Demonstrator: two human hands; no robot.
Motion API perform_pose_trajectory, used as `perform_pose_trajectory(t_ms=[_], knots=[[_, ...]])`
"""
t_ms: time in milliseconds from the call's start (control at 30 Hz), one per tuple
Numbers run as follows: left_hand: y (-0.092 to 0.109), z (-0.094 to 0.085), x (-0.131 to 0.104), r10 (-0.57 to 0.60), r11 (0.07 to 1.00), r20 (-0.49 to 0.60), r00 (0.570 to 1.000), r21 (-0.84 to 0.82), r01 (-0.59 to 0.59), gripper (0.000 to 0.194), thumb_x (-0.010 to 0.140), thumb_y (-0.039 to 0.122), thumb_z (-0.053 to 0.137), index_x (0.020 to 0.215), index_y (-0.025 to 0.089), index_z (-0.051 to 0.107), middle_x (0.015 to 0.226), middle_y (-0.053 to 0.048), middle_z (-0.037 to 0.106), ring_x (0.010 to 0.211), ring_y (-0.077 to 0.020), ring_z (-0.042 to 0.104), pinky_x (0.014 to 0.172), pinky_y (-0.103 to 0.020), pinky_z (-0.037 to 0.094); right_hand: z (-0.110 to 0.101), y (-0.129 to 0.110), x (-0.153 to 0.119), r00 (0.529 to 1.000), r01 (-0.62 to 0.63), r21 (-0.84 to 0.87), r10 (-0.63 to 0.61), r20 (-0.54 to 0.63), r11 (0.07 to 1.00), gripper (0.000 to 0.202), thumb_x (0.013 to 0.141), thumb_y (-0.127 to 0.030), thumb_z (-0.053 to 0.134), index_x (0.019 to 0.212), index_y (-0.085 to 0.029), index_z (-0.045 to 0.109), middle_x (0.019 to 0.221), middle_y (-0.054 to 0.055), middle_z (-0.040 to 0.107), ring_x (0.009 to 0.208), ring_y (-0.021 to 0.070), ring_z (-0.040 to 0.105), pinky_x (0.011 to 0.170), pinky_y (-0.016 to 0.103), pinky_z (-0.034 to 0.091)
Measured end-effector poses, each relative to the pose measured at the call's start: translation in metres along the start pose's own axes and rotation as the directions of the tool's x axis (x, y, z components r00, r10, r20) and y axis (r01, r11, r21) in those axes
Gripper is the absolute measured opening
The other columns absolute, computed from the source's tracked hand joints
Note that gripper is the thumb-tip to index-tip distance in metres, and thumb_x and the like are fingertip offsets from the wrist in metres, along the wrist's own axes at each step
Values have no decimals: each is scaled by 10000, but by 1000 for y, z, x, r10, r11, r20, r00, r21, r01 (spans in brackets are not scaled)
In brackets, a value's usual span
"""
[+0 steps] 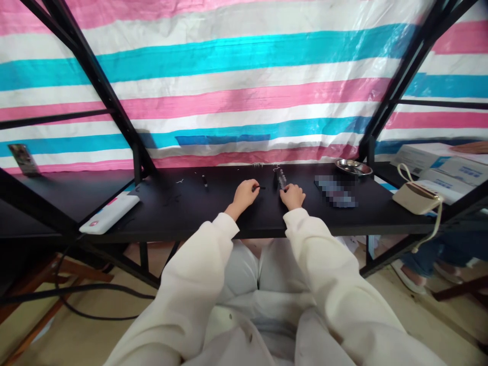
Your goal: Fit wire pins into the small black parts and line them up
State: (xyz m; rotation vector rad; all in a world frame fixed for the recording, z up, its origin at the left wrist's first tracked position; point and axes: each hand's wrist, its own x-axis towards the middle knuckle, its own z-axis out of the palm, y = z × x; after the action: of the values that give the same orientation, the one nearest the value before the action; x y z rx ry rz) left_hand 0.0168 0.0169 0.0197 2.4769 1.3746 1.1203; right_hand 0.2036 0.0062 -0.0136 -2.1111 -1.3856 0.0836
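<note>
Over the black table my left hand (pixel 247 194) is closed on a thin black stick-like piece (pixel 261 188) that points right. My right hand (pixel 293 196) has its fingers pressed together at the near end of a small strip of clear, bumpy pieces (pixel 282 179), which stands beside a dark block. What the dark block is cannot be made out. Small white bits (pixel 257 164) lie near the table's back edge. Farther left lies a small dark piece with a pale end (pixel 205 180), apart from both hands.
A white box-like device (pixel 110 213) lies at the left, a round metal dish (pixel 354 167) at the back right, near a blurred packet (pixel 335 191). A beige pouch (pixel 415 197) sits at the right edge, by cartons (pixel 430 157) and another person's hand. Black posts frame the table.
</note>
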Motion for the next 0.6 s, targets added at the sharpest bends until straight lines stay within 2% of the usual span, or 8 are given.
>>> perform_pose_trajectory(t_ms=[133, 233, 333, 467, 533, 600], knots=[[-16, -12, -9, -109, 984, -131, 985, -157, 88, 57, 738, 187, 585, 785, 183, 617, 745, -13, 638, 668, -131, 565, 675, -265, 449, 0, 1, 1, 1000, -3, -8, 3, 7, 1000, 216, 785, -310, 538, 929, -183, 636, 1038, 118, 585, 1013, 278, 494, 827, 398, 343], [-23, -14, -20, -228, 951, -209, 951, -258, 172, 58, 736, 199, 586, 781, 176, 614, 742, -15, 639, 634, -118, 563, 653, -257, 457, 0, 1, 1, 1000, -7, -10, 8, 12, 1000, 213, 787, -310, 539, 930, -188, 638, 1038, 113, 588, 1014, 275, 493, 827, 393, 341], [-24, -12, -28, -325, 906, -236, 916, -355, 230, 82, 730, 226, 598, 785, 167, 615, 742, -19, 639, 620, -111, 561, 635, -249, 461, -1, 1, 0, 1000, 0, -12, 0, 16, 1000, 194, 789, -301, 534, 911, -195, 639, 1039, 105, 592, 1008, 270, 493, 819, 388, 343], [-26, -12, -32, -334, 875, -235, 913, -438, 207, 123, 719, 259, 618, 793, 161, 620, 764, -28, 643, 652, -111, 569, 648, -246, 466, -1, 2, -2, 1000, 30, -10, -30, -5, 999, 173, 784, -293, 532, 870, -185, 635, 1018, 110, 604, 975, 265, 504, 798, 374, 343], [-28, -13, -31, -346, 856, -241, 907, -476, 200, 142, 714, 275, 625, 791, 157, 619, 770, -33, 644, 663, -113, 570, 654, -248, 467, -1, 1, -5, 994, 107, 7, -107, 6, 994, 155, 788, -286, 523, 834, -180, 626, 969, 99, 618, 930, 245, 519, 772, 345, 345], [-29, -13, -31, -363, 833, -239, 901, -516, 199, 164, 710, 294, 630, 794, 154, 619, 768, -35, 642, 665, -115, 570, 651, -250, 468, -3, -3, -9, 962, 268, 56, -270, 40, 962, 141, 798, -285, 513, 814, -184, 609, 891, 67, 627, 866, 207, 532, 740, 303, 342]])
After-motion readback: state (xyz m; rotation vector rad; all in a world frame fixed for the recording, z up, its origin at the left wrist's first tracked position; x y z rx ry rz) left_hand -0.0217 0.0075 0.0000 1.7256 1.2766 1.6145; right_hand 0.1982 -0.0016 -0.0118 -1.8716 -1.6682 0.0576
